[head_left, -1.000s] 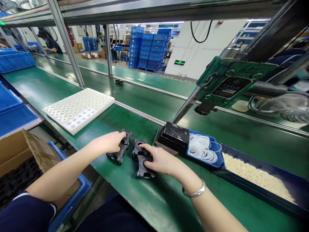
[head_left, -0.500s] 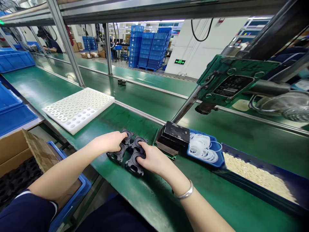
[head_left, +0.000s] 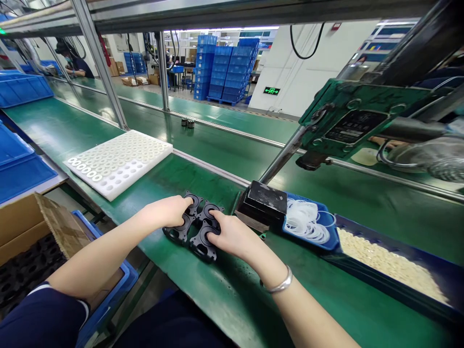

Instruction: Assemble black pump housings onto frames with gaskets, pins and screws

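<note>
A tight cluster of black plastic housings (head_left: 203,240) with round openings lies on the green bench top. My left hand (head_left: 170,211) rests on the left pair, its thumb and index finger pressed into their openings. On the right pair, my right hand (head_left: 232,234) does the same with thumb and index finger. The other fingers of both hands are curled and partly hidden. Just beyond my right hand stands a black block (head_left: 264,200) at the base of a green press (head_left: 348,118).
A white foam tray (head_left: 116,169) of pale rings lies at left. On the right are a blue bin (head_left: 290,234) of translucent rings and a dark tray of cream-coloured pieces (head_left: 387,261). An open carton (head_left: 54,227) sits lower left. Small metal parts (head_left: 187,123) stand on the far strip.
My hands keep the same hold on the housings. The small metal parts on the far strip have shifted slightly right. The view has moved a little.
</note>
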Demonstrator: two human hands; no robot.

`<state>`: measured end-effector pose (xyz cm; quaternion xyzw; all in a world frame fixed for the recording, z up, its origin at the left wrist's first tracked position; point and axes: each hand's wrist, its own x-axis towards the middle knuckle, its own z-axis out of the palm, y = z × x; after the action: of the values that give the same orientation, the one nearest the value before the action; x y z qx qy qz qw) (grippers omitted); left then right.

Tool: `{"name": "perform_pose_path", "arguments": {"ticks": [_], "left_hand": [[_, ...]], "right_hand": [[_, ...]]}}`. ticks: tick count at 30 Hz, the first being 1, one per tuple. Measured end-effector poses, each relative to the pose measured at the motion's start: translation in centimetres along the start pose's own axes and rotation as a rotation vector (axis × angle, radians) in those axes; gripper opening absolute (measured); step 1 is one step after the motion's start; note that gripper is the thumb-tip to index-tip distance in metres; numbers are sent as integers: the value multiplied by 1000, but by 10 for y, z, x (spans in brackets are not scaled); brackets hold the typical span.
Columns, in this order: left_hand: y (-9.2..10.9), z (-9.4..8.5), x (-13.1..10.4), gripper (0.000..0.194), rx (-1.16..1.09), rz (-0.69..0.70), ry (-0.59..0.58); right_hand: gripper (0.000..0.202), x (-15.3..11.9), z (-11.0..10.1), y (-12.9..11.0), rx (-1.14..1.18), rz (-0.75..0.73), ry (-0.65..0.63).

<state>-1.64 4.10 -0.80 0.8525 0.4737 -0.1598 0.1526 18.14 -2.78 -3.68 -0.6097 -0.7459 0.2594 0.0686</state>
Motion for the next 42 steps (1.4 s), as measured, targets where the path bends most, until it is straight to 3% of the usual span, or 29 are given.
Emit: {"name": "perform_pose_path", "arguments": {"ticks": [7,20,26,31,35,42], "left_hand": [[4,-1,11,61,7,1,5],[8,-5,7,63,15,-5,1],[3,-2,8,66,-2,10,5],[3,-3,9,66,-2,8,4],[3,-4,8,68,-3,6,10],[3,-5,8,71,-14,5,13]], "right_hand": [[65,5,-9,7,-79,12,-16],[63,3,-10,9,-108,-1,-35],[64,-8,-6,5,-116,19,76],[43,-23,-8,1,-120,-1,185],[38,-38,1,-2,-168,-51,227],[30,-48,25,0,-185,-137,162]]}}
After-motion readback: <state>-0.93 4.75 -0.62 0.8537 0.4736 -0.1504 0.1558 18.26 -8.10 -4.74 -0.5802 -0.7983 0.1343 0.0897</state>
